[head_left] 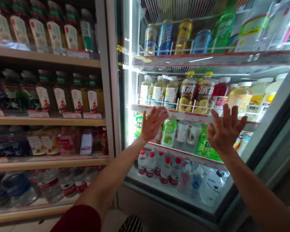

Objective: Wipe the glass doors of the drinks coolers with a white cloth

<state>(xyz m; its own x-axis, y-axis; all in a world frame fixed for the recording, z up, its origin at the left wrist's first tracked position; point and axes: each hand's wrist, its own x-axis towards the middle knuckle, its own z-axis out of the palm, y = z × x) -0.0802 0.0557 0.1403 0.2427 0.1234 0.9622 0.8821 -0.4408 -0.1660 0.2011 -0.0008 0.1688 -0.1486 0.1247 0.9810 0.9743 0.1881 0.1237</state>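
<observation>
My left hand [151,125] is raised in front of a lit drinks fridge [194,116], level with the edge of its middle shelf. Its thumb points up and the fingers bend to the right over a pale, crumpled-looking patch, too blurred to name. To its right, my right hand [224,130] is up with its fingers spread and nothing in it. Behind the hands stand iced tea bottles [188,88] with yellow caps, a red drink bottle [220,93] and green-labelled bottles [169,132]. Whether either hand touches the glass I cannot tell.
Cans [165,37] and a green bottle [223,29] fill the fridge's upper shelf. Small red-capped water bottles [165,170] stand at its bottom. On the left, an open shelf unit [48,120] holds rows of bottles. The dark fridge frame [263,141] slants along the right.
</observation>
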